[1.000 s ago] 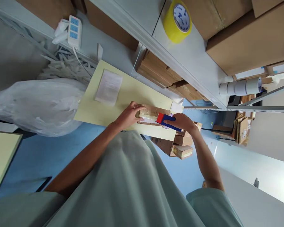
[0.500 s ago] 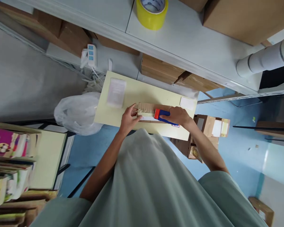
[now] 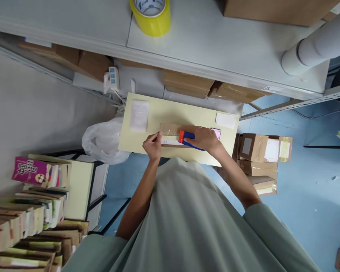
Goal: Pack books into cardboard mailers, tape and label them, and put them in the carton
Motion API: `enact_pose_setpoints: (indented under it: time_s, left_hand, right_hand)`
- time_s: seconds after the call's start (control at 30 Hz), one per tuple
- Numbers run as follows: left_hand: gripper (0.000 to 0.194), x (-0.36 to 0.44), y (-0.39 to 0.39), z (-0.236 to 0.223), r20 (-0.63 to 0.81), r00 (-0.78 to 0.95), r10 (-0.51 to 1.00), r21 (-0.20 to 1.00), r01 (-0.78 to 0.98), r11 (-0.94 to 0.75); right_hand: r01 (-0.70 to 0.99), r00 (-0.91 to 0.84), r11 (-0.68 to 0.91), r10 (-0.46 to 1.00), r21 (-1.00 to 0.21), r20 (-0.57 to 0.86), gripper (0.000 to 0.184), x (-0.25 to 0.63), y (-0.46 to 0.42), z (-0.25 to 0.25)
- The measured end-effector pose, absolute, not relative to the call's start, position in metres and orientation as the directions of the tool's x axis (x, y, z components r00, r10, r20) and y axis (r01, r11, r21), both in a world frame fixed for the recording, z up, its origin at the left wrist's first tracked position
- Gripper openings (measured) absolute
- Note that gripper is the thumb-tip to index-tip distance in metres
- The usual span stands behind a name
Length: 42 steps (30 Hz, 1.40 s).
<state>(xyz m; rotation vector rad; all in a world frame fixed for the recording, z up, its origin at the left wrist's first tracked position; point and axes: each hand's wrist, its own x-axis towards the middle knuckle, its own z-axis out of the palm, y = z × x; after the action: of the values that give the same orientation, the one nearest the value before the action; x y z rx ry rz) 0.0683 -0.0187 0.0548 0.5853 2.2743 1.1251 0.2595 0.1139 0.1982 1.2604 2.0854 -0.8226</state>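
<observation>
A narrow brown cardboard box [image 3: 172, 129] lies across the pale yellow table [image 3: 181, 107], with shiny clear tape on its top and a white strip along the near side. My right hand [image 3: 206, 139] is wrapped round a blue and red tape dispenser [image 3: 188, 136], whose red end rests over the middle of the box. At the box's left end, my left hand [image 3: 153, 146] has its fingers closed in a pinch. Whatever sits between those fingertips is too small to make out.
A phone [image 3: 216, 132], a white card [image 3: 225, 121] and a paper sheet [image 3: 139, 116] lie on the table. Beyond it, a shelf holds a yellow tape roll [image 3: 154, 19]. Cartons [image 3: 253, 146] stand at right; a plastic bag [image 3: 103, 141] and books [image 3: 34, 173] at left.
My left fingers went from spread against the box's left end to a closed pinch there. The tape dispenser has shifted slightly left, and more of the phone shows. The camera view has also moved.
</observation>
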Motion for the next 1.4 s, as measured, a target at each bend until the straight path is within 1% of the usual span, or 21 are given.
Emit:
enact_pose_setpoints:
  time_s: [0.13,0.3,0.47,0.57,0.67,0.8,1.0,1.17,1.4]
  left_hand:
    - [0.024,0.067,-0.015,0.055,-0.196,-0.774,0.602,0.791,0.238,0.564]
    - [0.022,0.061,-0.008,0.063,-0.121,-0.745,0.656,0.785,0.332,0.523]
    - [0.023,0.039,-0.007,0.069,-0.096,-0.765,0.637,0.728,0.382,0.569]
    - [0.023,0.028,-0.010,0.067,-0.102,-0.776,0.623,0.717,0.376,0.587]
    - [0.025,0.025,-0.009,0.063,-0.106,-0.762,0.639,0.724,0.382,0.575]
    - [0.026,0.025,-0.006,0.060,-0.100,-0.749,0.655,0.735,0.389,0.556]
    - [0.025,0.020,-0.006,0.059,-0.122,-0.735,0.667,0.704,0.409,0.580]
    - [0.026,0.017,-0.008,0.058,-0.123,-0.708,0.695,0.695,0.439,0.570]
    - [0.028,0.013,-0.007,0.052,-0.084,-0.711,0.698,0.699,0.457,0.550]
  right_hand:
    - [0.906,-0.407,0.339,0.530,-0.254,-0.744,0.053,0.261,0.114,0.201]
    - [0.902,-0.426,0.302,0.510,-0.308,-0.747,0.063,0.274,0.116,0.211]
    - [0.937,-0.343,0.249,0.524,-0.246,-0.779,0.066,0.328,0.126,0.227]
    - [0.948,-0.317,0.163,0.469,-0.272,-0.824,0.067,0.365,0.131,0.228]
    - [0.950,-0.309,0.098,0.431,-0.296,-0.848,0.066,0.381,0.132,0.220]
    - [0.969,-0.247,0.080,0.441,-0.236,-0.863,0.065,0.373,0.129,0.201]
    - [0.979,-0.181,0.175,0.533,-0.102,-0.827,0.056,0.345,0.118,0.176]
    - [0.976,-0.178,0.210,0.596,-0.062,-0.783,0.054,0.319,0.104,0.164]
    - [0.969,-0.180,0.246,0.662,-0.017,-0.728,0.043,0.299,0.087,0.154]
